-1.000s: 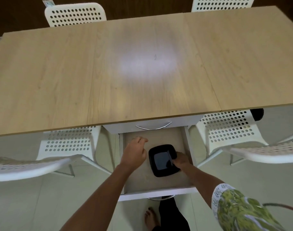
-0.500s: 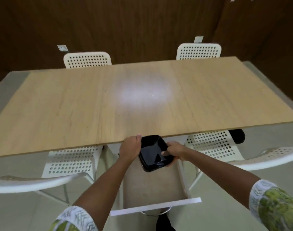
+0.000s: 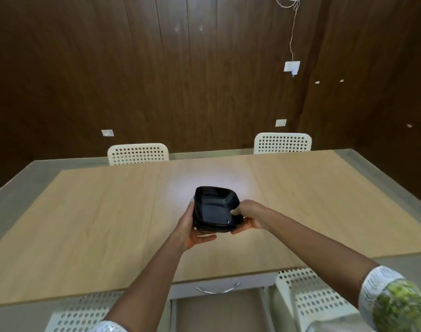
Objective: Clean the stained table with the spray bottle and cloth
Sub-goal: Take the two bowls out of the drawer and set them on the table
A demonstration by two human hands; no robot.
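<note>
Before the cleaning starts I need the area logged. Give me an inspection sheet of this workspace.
Surface: light wooden table with a pale glare patch mid-top; no stain made out.
Job's things: spray bottle and cloth, nothing seen.
Clutter: black square plastic dishes, seemingly stacked, held over the table.
Grippers: left hand grips the dishes' left side; right hand pinches their right edge.
Cables: thin white wire hangs down the wall to a white box.
Surroundings: dark wood-panelled wall; white perforated chairs; open drawer below the near edge, visible part bare.
</note>
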